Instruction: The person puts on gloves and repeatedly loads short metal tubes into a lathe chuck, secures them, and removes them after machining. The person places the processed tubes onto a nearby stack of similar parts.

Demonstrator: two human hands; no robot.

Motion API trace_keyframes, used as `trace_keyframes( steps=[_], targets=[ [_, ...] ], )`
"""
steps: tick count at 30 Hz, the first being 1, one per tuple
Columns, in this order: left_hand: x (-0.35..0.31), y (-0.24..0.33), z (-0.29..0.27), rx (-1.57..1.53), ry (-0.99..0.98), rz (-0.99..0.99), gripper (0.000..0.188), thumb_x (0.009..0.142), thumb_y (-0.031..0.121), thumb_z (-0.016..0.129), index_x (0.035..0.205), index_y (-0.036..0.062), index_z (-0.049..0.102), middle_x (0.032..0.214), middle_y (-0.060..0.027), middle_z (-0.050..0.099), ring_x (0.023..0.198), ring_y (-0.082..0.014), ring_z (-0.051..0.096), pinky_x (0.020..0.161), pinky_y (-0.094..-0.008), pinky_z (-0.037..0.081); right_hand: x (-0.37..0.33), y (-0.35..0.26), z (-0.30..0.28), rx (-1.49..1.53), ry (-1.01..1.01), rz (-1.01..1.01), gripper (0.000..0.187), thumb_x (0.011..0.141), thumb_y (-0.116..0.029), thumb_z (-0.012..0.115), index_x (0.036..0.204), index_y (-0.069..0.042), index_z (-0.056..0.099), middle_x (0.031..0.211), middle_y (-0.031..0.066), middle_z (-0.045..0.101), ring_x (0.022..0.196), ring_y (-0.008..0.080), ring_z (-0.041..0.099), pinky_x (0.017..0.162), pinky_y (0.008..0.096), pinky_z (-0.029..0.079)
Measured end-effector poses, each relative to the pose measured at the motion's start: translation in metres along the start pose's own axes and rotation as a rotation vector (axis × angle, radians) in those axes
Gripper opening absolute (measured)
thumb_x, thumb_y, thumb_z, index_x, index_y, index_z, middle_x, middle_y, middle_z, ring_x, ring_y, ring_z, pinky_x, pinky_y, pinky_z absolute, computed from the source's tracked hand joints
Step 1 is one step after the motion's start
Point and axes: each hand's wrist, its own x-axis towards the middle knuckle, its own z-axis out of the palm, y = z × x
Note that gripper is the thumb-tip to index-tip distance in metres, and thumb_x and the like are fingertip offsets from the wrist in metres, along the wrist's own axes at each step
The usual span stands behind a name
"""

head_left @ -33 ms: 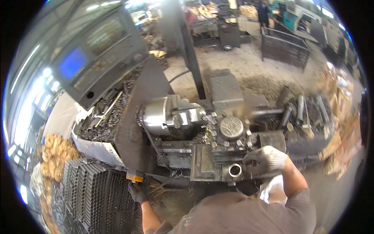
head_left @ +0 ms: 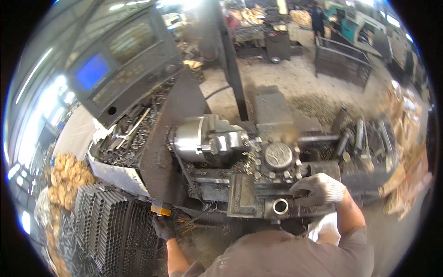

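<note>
My right hand (head_left: 319, 190), in a white glove with darkened fingers, is over the front of a lathe carriage (head_left: 243, 196). Its fingers curve leftward, apart from the thumb, and no object shows between them. Just left of the fingers is a round metal tube end (head_left: 280, 206), its opening facing up. Low on the left, my left hand (head_left: 164, 228) wears a dark glove. Its fingers are curled close under an orange block (head_left: 160, 211) on the machine's front; what they grip is hidden. Behind the carriage are a shiny chuck (head_left: 191, 139) and a round tool turret (head_left: 278, 156).
Stacked dark tubes (head_left: 104, 226) stand left of my left hand, with a tan bundle (head_left: 70, 181) behind. A control panel with a blue screen (head_left: 92, 71) rises at the left. Metal bars (head_left: 360, 135) lie on the lathe's right end. A wire-sided bin (head_left: 342, 62) stands farther back.
The view has shifted slightly, so the machine appears a little to the right and lower. Both hands keep nearly the same places on the machine.
</note>
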Motion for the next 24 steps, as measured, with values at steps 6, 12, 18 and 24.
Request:
trace_keyframes(
  steps=[6,12,18,24],
  targets=[
    [0.022,-0.067,0.058,-1.727,-0.403,-0.577,0.044,0.106,0.041,0.06,0.125,0.0019,0.063,0.111,-0.016,0.071,0.099,-0.0271,0.069,0.089,-0.0437,0.056,0.142,-0.031,-0.041,-0.457,0.108,-0.497,0.047,0.084,-0.033,0.082,0.123,-0.009,0.074,0.128,0.0159,0.073,0.103,0.0355,0.075,0.092,0.0426,0.061],
    [-0.07,0.162,0.089,-0.499,-0.398,0.042,0.054,0.095,0.03,0.076,0.136,-0.0013,0.06,0.12,-0.019,0.072,0.113,-0.0337,0.069,0.102,-0.0444,0.051,0.314,0.012,0.0,-0.608,-1.005,0.226,0.073,0.085,-0.042,0.085,0.149,-0.017,0.061,0.137,0.0078,0.072,0.122,0.027,0.067,0.103,0.041,0.053],
    [0.038,0.354,0.075,0.173,-0.086,1.057,0.105,0.074,0.046,0.086,0.158,0.0033,0.04,0.159,-0.0247,0.044,0.151,-0.0461,0.037,0.128,-0.0641,0.02,0.321,0.035,0.0,-0.188,-0.709,-0.055,0.024,0.088,-0.02,0.079,0.111,-0.015,0.083,0.111,0.0049,0.08,0.101,0.0164,0.072,0.088,0.0367,0.059],
    [0.089,0.395,0.091,0.417,0.027,1.325,0.099,0.085,0.046,0.075,0.165,0.0063,0.032,0.164,-0.0192,0.041,0.158,-0.0377,0.03,0.131,-0.0596,0.013,0.265,0.066,-0.07,-0.06,0.035,-0.74,0.013,0.089,-0.006,0.076,0.1,-0.004,0.082,0.103,0.0078,0.08,0.09,0.0148,0.074,0.077,0.0299,0.062]
  ],
)
